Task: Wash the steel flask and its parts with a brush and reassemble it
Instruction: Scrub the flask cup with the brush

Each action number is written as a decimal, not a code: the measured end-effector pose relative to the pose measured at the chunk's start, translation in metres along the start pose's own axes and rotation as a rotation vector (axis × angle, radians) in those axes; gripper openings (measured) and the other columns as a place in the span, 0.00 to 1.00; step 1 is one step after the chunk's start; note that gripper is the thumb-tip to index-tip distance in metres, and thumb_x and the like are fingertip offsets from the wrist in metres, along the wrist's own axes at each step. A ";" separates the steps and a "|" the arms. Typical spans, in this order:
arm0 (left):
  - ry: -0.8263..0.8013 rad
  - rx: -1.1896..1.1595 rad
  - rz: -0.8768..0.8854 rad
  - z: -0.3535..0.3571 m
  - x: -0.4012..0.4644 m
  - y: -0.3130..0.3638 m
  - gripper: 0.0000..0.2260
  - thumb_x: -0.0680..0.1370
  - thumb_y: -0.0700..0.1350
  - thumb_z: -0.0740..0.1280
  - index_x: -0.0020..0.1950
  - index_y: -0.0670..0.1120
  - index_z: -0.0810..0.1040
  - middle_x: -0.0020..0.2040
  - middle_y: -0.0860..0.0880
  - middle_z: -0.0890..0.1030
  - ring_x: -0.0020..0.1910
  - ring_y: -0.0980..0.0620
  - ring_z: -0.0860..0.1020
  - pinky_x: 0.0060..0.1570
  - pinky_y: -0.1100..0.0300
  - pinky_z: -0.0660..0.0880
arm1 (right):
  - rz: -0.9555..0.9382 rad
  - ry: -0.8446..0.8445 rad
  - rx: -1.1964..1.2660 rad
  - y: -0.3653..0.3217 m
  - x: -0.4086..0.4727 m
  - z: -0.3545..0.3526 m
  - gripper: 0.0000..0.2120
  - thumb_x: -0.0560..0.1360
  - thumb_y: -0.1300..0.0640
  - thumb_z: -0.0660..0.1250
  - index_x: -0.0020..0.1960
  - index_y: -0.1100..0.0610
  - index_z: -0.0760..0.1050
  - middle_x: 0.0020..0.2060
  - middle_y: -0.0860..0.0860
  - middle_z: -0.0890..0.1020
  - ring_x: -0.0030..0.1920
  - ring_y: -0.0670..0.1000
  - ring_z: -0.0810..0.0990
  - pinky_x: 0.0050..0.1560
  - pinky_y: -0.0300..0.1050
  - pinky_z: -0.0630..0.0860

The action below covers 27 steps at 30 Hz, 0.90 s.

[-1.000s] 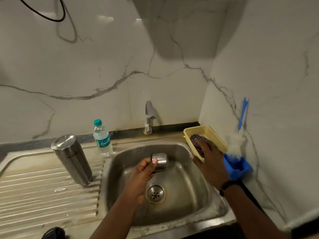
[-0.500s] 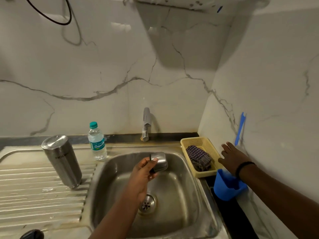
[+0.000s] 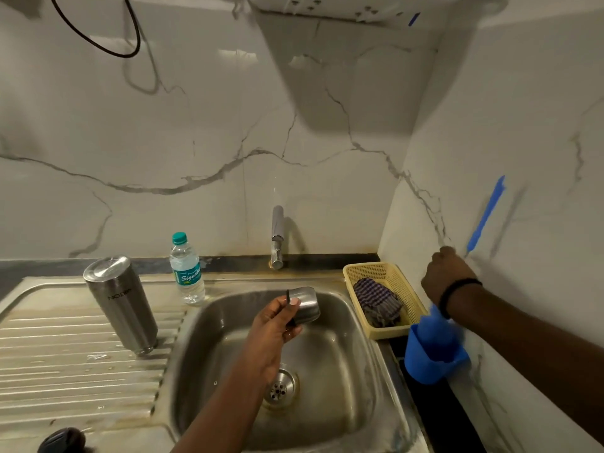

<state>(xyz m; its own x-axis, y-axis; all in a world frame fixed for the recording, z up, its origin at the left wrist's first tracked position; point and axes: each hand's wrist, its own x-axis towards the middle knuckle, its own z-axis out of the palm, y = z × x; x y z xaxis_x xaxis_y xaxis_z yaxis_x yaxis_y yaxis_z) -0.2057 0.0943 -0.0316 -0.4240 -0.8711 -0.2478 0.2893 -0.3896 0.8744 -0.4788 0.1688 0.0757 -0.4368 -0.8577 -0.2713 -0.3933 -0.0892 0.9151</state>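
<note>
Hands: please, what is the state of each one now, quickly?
Left hand: fingers closed around the steel cap over the sink.
Right hand: fingers curled at the blue brush handle; grip cannot be told.

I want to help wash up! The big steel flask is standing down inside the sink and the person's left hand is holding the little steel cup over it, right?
Not quite. The steel flask stands on the ribbed draining board left of the sink, not inside it, as the head view shows. The left hand does hold the little steel cup over the sink.
</note>
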 end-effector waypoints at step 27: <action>0.030 -0.021 0.295 -0.035 0.008 0.035 0.18 0.77 0.50 0.66 0.63 0.40 0.77 0.58 0.42 0.83 0.60 0.44 0.81 0.64 0.46 0.74 | 0.049 0.829 1.823 -0.097 -0.053 -0.116 0.19 0.75 0.32 0.55 0.60 0.40 0.69 0.39 0.38 0.78 0.37 0.37 0.77 0.34 0.30 0.68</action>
<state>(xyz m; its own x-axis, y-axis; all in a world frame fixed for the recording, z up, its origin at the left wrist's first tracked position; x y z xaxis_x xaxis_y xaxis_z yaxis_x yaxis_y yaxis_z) -0.1684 0.0634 -0.0176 -0.2936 -0.9559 0.0039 0.4139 -0.1235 0.9019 -0.3240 0.1644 0.0362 -0.2705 -0.8727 0.4066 -0.8345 0.0020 -0.5510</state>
